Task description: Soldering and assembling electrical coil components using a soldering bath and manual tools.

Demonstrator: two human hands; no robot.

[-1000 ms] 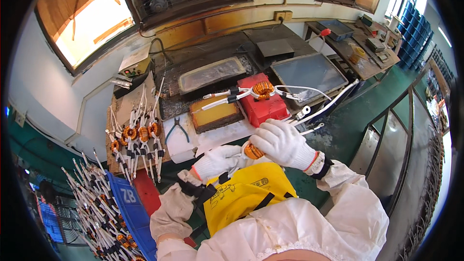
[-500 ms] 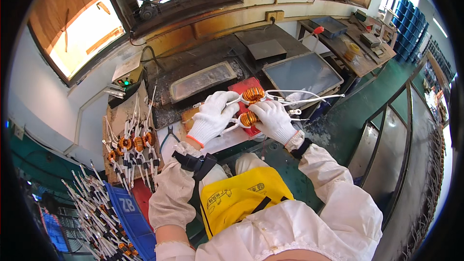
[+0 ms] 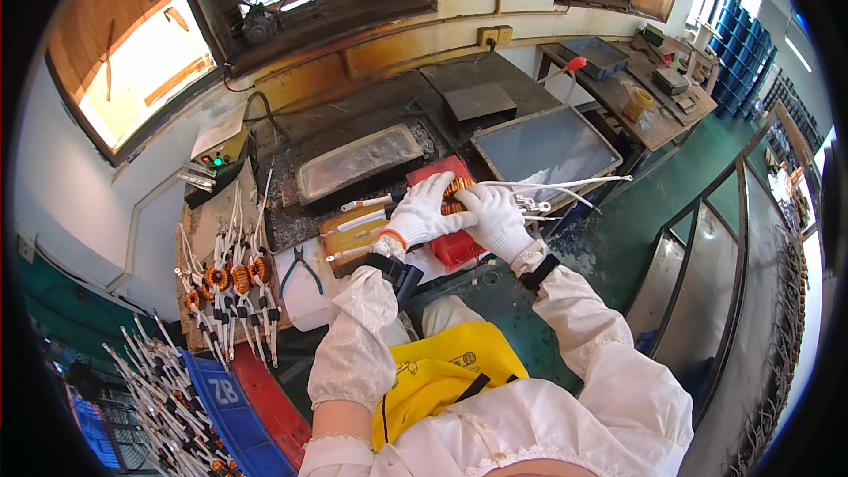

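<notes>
Both my hands wear white knit gloves and meet over a red block [image 3: 456,253] on the bench. Between them are copper-wound toroid coils [image 3: 458,185], one behind the other and partly covered by the gloves. My left hand [image 3: 431,210] lies over the coils from the left, fingers bent around them. My right hand [image 3: 493,219] grips them from the right, its fingers close to the left glove. White leads [image 3: 565,185] with metal lugs stretch out to the right, and more white leads lie left of my left wrist on a yellowish board [image 3: 344,238].
Green-handled pliers [image 3: 303,272] lie on white paper. Finished-looking coils [image 3: 238,278] with leads sit on a board at left, above a blue bin [image 3: 231,402]. Behind stand a rectangular framed trough [image 3: 360,162] and a grey-surfaced tray [image 3: 548,155]. A metal rack [image 3: 707,256] is at right.
My left hand has moved right, from holding leads at the coils' left side to covering the coils. Both hands are now closer together. The view has shifted slightly.
</notes>
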